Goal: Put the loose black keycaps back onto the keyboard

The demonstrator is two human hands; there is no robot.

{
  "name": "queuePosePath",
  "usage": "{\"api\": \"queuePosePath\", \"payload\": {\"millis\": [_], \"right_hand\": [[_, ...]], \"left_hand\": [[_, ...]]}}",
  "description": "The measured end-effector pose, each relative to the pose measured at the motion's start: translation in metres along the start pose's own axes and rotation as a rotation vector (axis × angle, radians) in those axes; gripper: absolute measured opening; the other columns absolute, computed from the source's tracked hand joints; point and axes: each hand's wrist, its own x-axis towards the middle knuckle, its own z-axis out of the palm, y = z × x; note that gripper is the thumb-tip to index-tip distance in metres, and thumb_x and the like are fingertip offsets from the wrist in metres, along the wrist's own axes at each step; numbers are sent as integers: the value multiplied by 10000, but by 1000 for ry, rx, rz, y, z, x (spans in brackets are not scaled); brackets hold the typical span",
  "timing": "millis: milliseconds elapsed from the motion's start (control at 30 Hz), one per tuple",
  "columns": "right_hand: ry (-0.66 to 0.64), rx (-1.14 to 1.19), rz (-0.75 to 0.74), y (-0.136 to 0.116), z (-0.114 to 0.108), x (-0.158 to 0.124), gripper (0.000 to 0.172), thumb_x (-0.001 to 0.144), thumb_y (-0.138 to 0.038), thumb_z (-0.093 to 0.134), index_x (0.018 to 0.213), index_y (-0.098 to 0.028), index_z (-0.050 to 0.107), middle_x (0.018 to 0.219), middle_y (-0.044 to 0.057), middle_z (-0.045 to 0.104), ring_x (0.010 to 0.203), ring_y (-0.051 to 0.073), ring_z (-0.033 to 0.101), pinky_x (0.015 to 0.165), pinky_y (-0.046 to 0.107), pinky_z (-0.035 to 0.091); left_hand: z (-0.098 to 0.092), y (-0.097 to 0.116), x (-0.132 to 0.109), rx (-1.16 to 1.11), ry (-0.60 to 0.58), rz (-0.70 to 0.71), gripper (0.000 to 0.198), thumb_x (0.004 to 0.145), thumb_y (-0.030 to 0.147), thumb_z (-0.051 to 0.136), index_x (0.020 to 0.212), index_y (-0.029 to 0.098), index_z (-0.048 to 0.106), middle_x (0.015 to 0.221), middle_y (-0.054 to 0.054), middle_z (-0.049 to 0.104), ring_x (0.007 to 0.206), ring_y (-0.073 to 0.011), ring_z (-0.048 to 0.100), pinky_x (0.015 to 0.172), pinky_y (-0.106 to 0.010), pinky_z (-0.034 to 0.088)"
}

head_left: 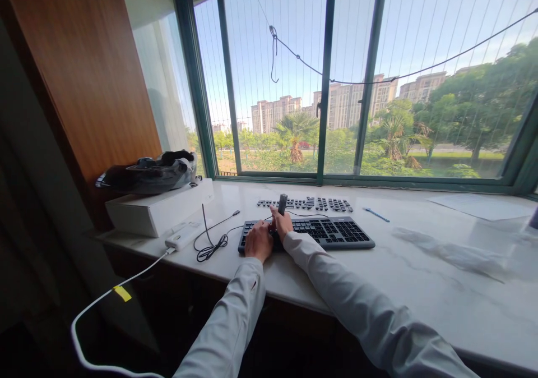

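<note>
Nr the front edge of the tabletop (414,277) lay a black keyboard (348,235), long axis side to side, approx. parallel to the window (290,52). Both hands were over its L part: L hand (258,240) nearer the L end, fingers curled down; couldn't tell if it pinched anything. R hand (282,223), just beside it & twd the keyboard's middle, was wrapped round a dark tool (283,201) standing approx. upright, lower end hidden. Most of the keyboard stretched R of both hands, so R hand was nearer that part.

Surface: pale, veined. Loose keycaps (334,204) lay in rows twd the back edge, w/ a blue pen (376,215) to their R. L end carried a white box (145,216), power strip (182,235) & coiled cable (209,251); R end, a plastic bag (458,253) & paper (483,206). Window ran along the back edge.
</note>
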Motion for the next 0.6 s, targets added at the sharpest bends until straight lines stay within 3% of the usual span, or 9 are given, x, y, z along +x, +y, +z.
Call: {"api": "queuePosePath", "payload": {"millis": [200, 367, 600], "right_hand": [[42, -162, -85, -1, 2, -4, 445, 741, -561, 600, 530, -221, 406, 451, -40, 371, 456, 112, 359, 444, 248, 295], [75, -310, -175, -5, 3, -6, 485, 760, -588, 552, 509, -213, 373, 463, -30, 368, 483, 117, 356, 454, 252, 300], [63, -164, -104, -10, 3, -11, 414, 744, -556, 547, 552, -220, 401, 444, -39, 346, 435, 109, 328, 410, 253, 292]], "left_hand": [[-1, 1, 0, -35, 36, -93, 302, 874, 143, 423, 990, 234, 688, 1086, -68, 647, 956, -194, 597, 867, -317, 428], [-1, -1, 3, -117, -7, -168, 220, 872, 309, 506, 955, 274, 707, 1074, -32, 675, 956, -217, 609, 837, -326, 443], [2, -4, 3, -123, 12, -105, 244, 871, 407, 520, 958, 292, 717, 1080, -31, 675, 981, -221, 611, 872, -340, 423]]}}
